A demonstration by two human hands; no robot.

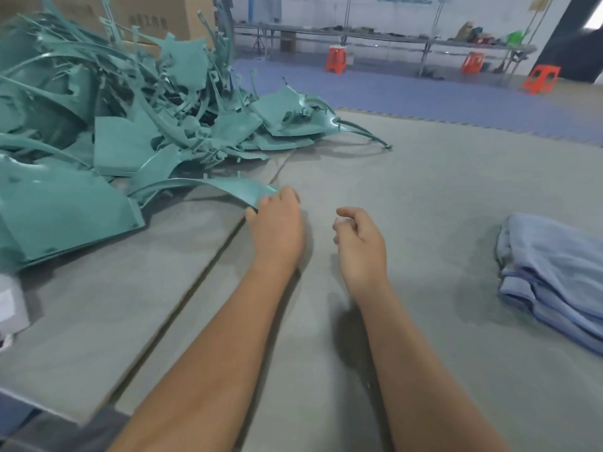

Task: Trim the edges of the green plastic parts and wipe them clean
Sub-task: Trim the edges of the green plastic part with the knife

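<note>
The left hand [277, 220] pinches the near tip of a curved green plastic strip [208, 185] trailing from the heap of green parts [107, 125] on the grey mat [408, 177]; the right hand [355, 238] hovers loosely curled, holding nothing; draw the strip slowly so neighbours stay put; folded blue cloths [554, 272] wait far right.

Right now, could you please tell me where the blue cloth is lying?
In the head view, the folded blue cloth lies on the grey mat at the far right, beyond the empty right hand and well away from the green parts pile.
</note>
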